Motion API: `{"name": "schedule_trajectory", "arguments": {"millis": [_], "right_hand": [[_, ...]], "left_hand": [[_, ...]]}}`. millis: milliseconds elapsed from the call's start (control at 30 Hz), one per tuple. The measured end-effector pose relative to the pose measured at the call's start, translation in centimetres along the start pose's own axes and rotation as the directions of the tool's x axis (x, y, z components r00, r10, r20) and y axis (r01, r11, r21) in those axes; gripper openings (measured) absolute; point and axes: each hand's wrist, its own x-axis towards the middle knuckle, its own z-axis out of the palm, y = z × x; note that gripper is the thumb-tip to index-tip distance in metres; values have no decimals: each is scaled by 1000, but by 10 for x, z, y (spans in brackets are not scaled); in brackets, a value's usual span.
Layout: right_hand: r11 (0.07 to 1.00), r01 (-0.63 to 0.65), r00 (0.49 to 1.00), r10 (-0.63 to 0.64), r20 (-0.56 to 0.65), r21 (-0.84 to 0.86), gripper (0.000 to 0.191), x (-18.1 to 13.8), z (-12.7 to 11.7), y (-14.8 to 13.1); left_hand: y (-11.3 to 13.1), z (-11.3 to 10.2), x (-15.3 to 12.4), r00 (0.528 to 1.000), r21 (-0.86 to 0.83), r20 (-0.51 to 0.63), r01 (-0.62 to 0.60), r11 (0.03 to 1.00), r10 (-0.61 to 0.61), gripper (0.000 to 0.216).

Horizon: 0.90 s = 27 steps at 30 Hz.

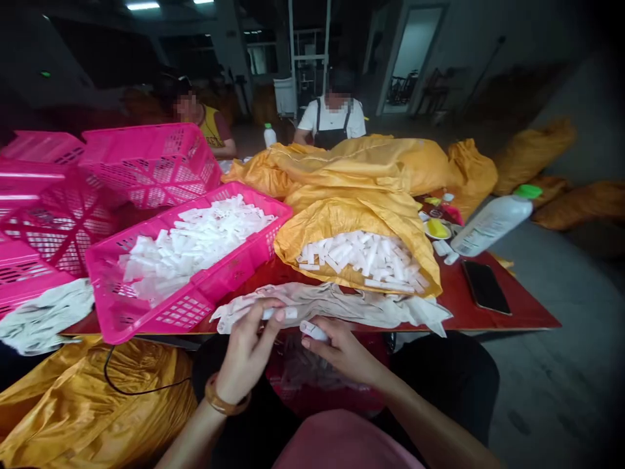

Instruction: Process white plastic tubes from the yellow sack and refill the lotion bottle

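Seen from the head camera, the left hand (247,352) is half closed, its fingertips (254,307) pinching a small white plastic piece (279,313). The right hand (342,352) curls loosely around a second white piece (312,331), just beside the left fingertips. Directly ahead of both hands, a crumpled off-white cloth (332,306) lies on a red table (481,319). Ahead and right of the cloth's middle, a yellow woven sack (351,218) holds a heap of white pieces (361,260); ahead and left of the left hand, a pink plastic basket (180,312) holds many more (195,247). Farther right of the right hand lie a phone (486,286) and a white bottle (491,225).
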Motion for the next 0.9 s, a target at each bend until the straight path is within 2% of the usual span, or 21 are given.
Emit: {"name": "schedule_trajectory", "arguments": {"millis": [67, 133, 233, 300, 400, 467, 533, 567, 633, 667, 733, 800, 833, 900], "right_hand": [[1000, -11, 1000, 11, 0, 22, 25, -7, -1, 2], [1000, 1, 1000, -1, -1, -22, 23, -14, -2, 6], [964, 77, 994, -93, -54, -254, 18, -21, 0, 13], [940, 97, 987, -132, -87, -326, 17, -23, 1, 16], [992, 43, 998, -48, -41, -122, 18, -22, -3, 15], [998, -27, 999, 25, 37, 65, 24, -21, -8, 11], [975, -91, 989, 65, 129, 204, 31, -21, -11, 8], [961, -117, 981, 72, 182, 249, 33, -22, -12, 6], [958, -129, 967, 64, 245, 257, 32, -22, -11, 6], [975, -99, 974, 55, 218, 197, 31, -22, -9, 8], [997, -6, 998, 10, 57, -75, 26, -21, -4, 13], [918, 22, 993, -67, -100, -397, 23, -21, 0, 21], [865, 12, 986, -93, -137, -502, 24, -21, 1, 25], [835, 5, 984, -101, -145, -551, 25, -21, 1, 30]], "left_hand": [[2, 21, -8, 997, -9, 51, -56, 998, 57, 21], [2, 35, -13, 990, -13, 125, -61, 998, 62, 20], [1, 49, -20, 975, -25, 221, -19, 999, 24, 23], [-1, 56, -23, 968, -38, 248, -19, 999, 27, 34], [-7, 53, -20, 959, -87, 282, 28, 996, -3, 49], [-11, 43, -13, 969, -109, 247, 38, 993, -10, 38], [-13, 33, -5, 974, -100, 217, -47, 994, 67, 21], [-13, 30, -2, 964, -97, 237, -102, 990, 123, 17], [-12, 29, 2, 935, -119, 304, -155, 981, 184, 22], [-11, 31, 2, 937, -130, 307, -135, 982, 169, 26], [-8, 41, 1, 964, -131, 260, -27, 991, 61, 35], [-6, 53, -3, 978, -137, 198, 101, 985, -72, 40], [-6, 58, -5, 976, -149, 178, 151, 977, -123, 42], [-6, 68, -9, 972, -180, 151, 209, 961, -183, 44]]}}
